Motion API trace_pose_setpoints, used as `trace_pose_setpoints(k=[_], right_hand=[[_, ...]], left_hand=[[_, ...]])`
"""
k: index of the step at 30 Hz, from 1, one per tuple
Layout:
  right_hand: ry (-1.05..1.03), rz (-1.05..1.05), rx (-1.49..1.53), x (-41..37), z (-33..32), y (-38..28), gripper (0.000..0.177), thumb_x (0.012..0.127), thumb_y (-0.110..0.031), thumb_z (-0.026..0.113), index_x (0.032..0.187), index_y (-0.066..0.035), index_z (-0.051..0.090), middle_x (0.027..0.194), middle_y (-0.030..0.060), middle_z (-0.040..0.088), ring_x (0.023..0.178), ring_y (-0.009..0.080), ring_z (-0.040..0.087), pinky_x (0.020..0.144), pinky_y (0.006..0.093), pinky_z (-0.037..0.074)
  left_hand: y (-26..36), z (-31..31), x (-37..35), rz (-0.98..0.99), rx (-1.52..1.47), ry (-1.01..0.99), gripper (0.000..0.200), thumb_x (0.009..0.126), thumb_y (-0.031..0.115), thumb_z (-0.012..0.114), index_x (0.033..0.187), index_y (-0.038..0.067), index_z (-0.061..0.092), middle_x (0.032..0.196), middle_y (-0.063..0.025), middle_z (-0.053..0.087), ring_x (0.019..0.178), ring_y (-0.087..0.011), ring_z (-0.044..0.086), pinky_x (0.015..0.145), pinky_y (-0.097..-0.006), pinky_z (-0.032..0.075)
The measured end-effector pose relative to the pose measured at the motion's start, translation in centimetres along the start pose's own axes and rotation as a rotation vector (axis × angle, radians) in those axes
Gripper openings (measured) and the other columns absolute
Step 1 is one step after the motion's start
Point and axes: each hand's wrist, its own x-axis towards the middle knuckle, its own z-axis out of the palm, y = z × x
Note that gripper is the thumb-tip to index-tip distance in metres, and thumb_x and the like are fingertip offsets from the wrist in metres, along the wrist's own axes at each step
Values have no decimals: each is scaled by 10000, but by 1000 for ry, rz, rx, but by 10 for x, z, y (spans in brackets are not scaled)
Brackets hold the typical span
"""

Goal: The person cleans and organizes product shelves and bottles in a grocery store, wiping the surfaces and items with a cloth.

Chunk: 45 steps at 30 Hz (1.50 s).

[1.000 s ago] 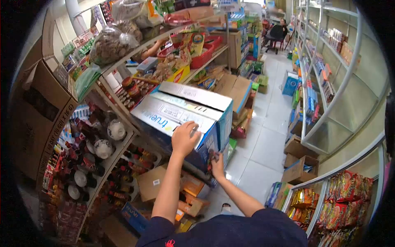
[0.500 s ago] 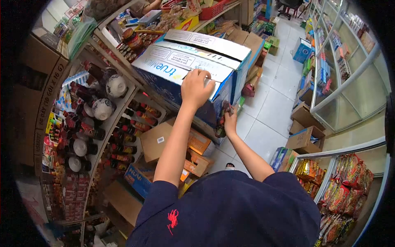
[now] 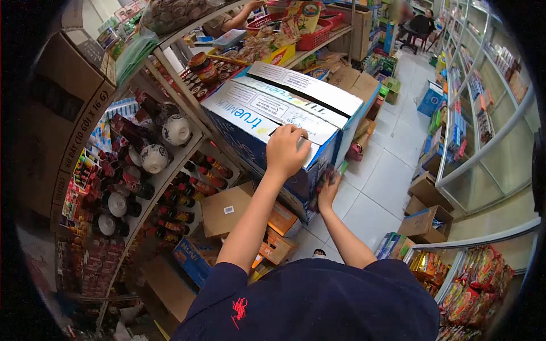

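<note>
A large blue-and-white carton [image 3: 244, 105] lettered "true MILK" stands in front of me, its white top flaps lying nearly closed with a dark gap between them. My left hand [image 3: 288, 152] rests on the near end of its top, fingers bent and gripping the flap edge; the fingertips are partly hidden. Lower down, beside the carton's near right corner, my right hand [image 3: 329, 192] is closed around a dark bottle [image 3: 323, 179], which is blurred and partly hidden by the fingers.
Shelves on the left hold dark sauce bottles [image 3: 207, 184] and patterned bowls [image 3: 153, 159]. Cardboard boxes [image 3: 227, 207] lie below the carton. A tiled aisle [image 3: 387, 176] runs along the right, beside glass cabinets [image 3: 489, 153] and noodle packets [image 3: 478, 273]. Another person's arm [image 3: 242, 17] shows behind the shelf.
The view has shifted, so the carton and both hands appear lower and slightly further right. My left hand stays on the carton's top; my right hand still holds the bottle, now more blurred.
</note>
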Motion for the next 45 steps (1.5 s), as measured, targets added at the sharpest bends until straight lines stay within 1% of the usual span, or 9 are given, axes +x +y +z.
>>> trace_pose_setpoints(k=[13, 17, 19, 22, 24, 31, 36, 41, 45], right_hand=[[-73, -597, 80, 55, 28, -63, 348, 842, -311, 525, 1018, -28, 423, 970, 85, 485, 853, 161, 466, 763, 269, 377], [-67, -279, -5, 15, -10, 45, 294, 871, -218, 486, 1076, -28, 394, 890, 56, 518, 698, 109, 502, 542, 210, 401], [-391, 167, -152, -1, -26, 40, 307, 870, -191, 487, 1112, -34, 381, 822, 21, 511, 545, 104, 468, 447, 233, 382], [-356, 103, 86, 3, -6, -43, 284, 871, -133, 466, 1126, -43, 379, 766, -4, 490, 458, 110, 421, 393, 240, 355], [-348, -429, 19, 23, 3, -79, 230, 843, -99, 495, 1057, -43, 433, 842, 25, 514, 691, 108, 511, 614, 211, 417], [-479, -110, 136, -1, 14, -156, 303, 817, -139, 553, 1048, -28, 390, 906, 41, 484, 827, 105, 477, 740, 221, 386], [-1038, 121, -94, -21, 9, -204, 359, 753, -113, 504, 1091, -48, 405, 927, 52, 484, 835, 113, 459, 744, 228, 385], [-1157, -174, -270, 13, 29, -223, 255, 784, -201, 539, 958, -14, 547, 864, 41, 551, 801, 99, 480, 705, 213, 390], [-660, -589, -368, 56, 56, -175, 343, 789, -278, 538, 1002, -9, 535, 971, 114, 578, 904, 193, 539, 815, 292, 387]], left_hand=[[-3, 6, 1, -6, -59, 127, 153, 697, 249, 525, 723, 111, 586, 757, -63, 542, 765, -259, 519, 679, -355, 409], [-3, 4, -4, 14, -68, 143, 145, 695, 244, 529, 705, 109, 579, 746, -60, 543, 757, -255, 520, 667, -362, 406], [-3, 5, -3, 24, -80, 152, 137, 691, 237, 535, 701, 108, 581, 745, -59, 543, 750, -256, 521, 663, -365, 409], [-4, 4, -4, 27, -95, 145, 143, 686, 230, 539, 699, 98, 592, 737, -74, 543, 748, -259, 525, 663, -370, 413], [-5, 5, -3, 51, -81, 152, 161, 704, 234, 527, 700, 92, 602, 724, -89, 541, 748, -260, 528, 656, -375, 412], [14, -3, -42, -5, -498, 415, 396, 822, 301, 437, 1108, 28, 456, 1089, -177, 462, 1041, -322, 410, 903, -383, 293], [53, 3, -106, -325, -1246, 495, 551, 809, 152, 564, 1252, 57, 249, 1229, -107, 313, 1138, -212, 330, 969, -324, 243], [23, -7, -104, -224, -1059, 502, 506, 779, 93, 591, 1202, 73, 314, 1141, -83, 398, 1056, -186, 401, 926, -317, 305], [9, 16, -103, -388, -927, 643, 470, 711, 65, 626, 1107, 43, 376, 1052, -120, 398, 1015, -258, 408, 878, -333, 346]])
